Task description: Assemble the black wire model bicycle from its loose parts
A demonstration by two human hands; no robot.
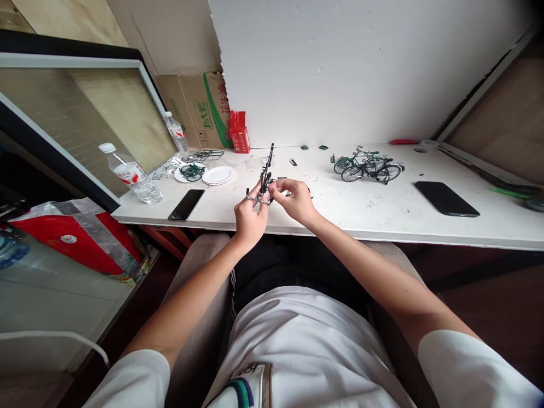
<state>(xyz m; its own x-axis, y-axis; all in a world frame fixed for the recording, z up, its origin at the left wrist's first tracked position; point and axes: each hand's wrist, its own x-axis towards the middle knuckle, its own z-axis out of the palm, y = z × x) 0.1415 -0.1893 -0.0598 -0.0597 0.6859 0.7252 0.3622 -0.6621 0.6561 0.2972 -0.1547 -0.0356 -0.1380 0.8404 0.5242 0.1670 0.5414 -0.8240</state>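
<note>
My left hand [250, 222] is closed around a partly built black model bicycle [265, 180], held up over the table's front edge. Its silver-grey handlebar lies toward me, and a thin black part sticks up at the far end. From the right, my right hand [294, 199] pinches with thumb and forefinger against the side of this model. Whatever lies between those fingertips is too small to make out. Behind the hands, some small dark parts show only in part. Finished-looking model bicycles [369, 165] stand together on the table to the right.
The white table [331, 218] carries a phone [187, 204] at left and a black phone [447, 198] at right. White plates [219, 175], green bicycle parts [192, 171] and a water bottle [131, 173] are left. A red box [240, 133] stands by the wall.
</note>
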